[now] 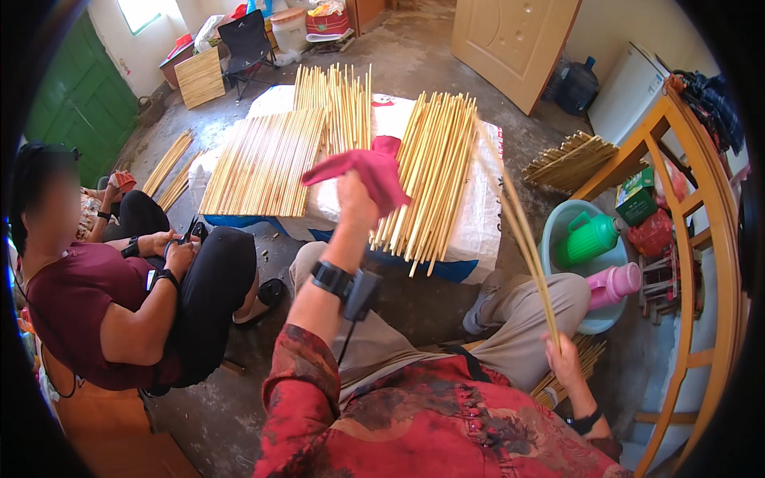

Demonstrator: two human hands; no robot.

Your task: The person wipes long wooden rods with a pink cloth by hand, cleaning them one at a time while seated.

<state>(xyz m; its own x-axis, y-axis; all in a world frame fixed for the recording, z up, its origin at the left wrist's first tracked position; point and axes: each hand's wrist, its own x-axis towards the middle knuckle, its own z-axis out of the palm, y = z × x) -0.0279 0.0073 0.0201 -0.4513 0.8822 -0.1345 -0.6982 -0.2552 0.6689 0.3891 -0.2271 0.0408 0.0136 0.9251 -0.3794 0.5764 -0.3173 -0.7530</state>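
Observation:
My left hand (pixel 357 200) holds a crumpled dark pink cloth (pixel 370 170) above the low table, between the sticks laid there. Down at the right, beside my knee, my right hand (pixel 563 357) grips the lower ends of a few long thin sticks (pixel 526 239), which slant up toward the table and blur at their tips. A loose pile of peeled sticks (pixel 433 173) lies at the table's right on white woven sheeting (pixel 487 221). At the left lies a flat panel of sticks placed side by side (pixel 263 164); another bundle (pixel 334 101) is behind it.
A co-worker (pixel 113 299) sits at the left with scissors (pixel 189 232). On my right stand a light blue basin (pixel 553 218) holding green and pink flasks, and a wooden frame (pixel 687 221). More sticks (pixel 571 158) lie on the floor. A folding chair (pixel 248 42) stands behind the table.

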